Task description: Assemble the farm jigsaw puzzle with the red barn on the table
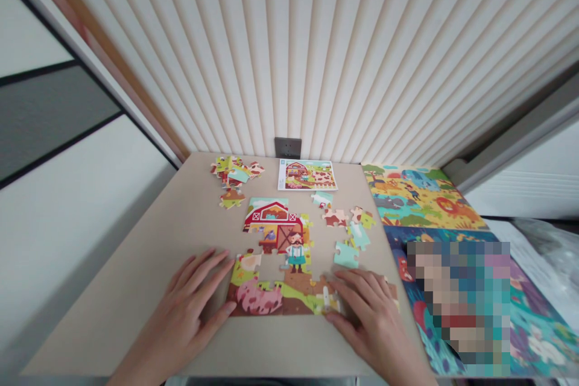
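Observation:
A partly joined jigsaw puzzle lies flat between my hands, with a red barn, a farmer and a pink pig on it. Gaps show at its left and middle. My left hand rests at the puzzle's left edge, fingers spread and fingertips touching it. At the lower right corner, my right hand has its fingers stretched over the edge pieces, partly covering them. A further piece shows from behind that hand. Just above it lies a pale green puzzle piece, with another pale blue piece beyond.
A heap of loose pieces sits at the back left, a single piece before it. The reference picture card lies at the back. Finished animal puzzle and dark blue puzzle are on the right, the latter partly blurred out.

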`<state>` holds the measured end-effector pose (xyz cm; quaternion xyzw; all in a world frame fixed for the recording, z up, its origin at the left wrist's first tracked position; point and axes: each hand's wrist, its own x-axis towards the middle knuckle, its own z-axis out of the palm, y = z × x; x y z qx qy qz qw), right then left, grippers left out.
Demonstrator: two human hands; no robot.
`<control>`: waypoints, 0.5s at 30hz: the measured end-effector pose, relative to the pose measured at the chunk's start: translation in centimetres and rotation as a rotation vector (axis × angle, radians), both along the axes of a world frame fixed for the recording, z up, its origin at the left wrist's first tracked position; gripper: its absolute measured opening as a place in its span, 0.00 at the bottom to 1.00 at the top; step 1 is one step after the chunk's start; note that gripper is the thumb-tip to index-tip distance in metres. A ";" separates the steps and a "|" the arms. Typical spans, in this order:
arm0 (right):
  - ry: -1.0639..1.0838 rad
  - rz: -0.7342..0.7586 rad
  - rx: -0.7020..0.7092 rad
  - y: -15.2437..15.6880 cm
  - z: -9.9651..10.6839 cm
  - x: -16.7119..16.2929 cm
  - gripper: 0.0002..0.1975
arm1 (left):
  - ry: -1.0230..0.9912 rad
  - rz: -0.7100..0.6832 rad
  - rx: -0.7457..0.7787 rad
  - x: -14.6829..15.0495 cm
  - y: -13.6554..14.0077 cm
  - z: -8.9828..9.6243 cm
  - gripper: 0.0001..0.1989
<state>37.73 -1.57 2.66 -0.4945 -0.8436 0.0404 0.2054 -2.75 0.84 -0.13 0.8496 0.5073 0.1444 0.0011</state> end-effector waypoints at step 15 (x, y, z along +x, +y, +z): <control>0.079 0.019 0.173 -3.8 -0.1 -0.6 0.13 | -0.007 -0.005 -0.017 0.0 0.0 0.0 0.36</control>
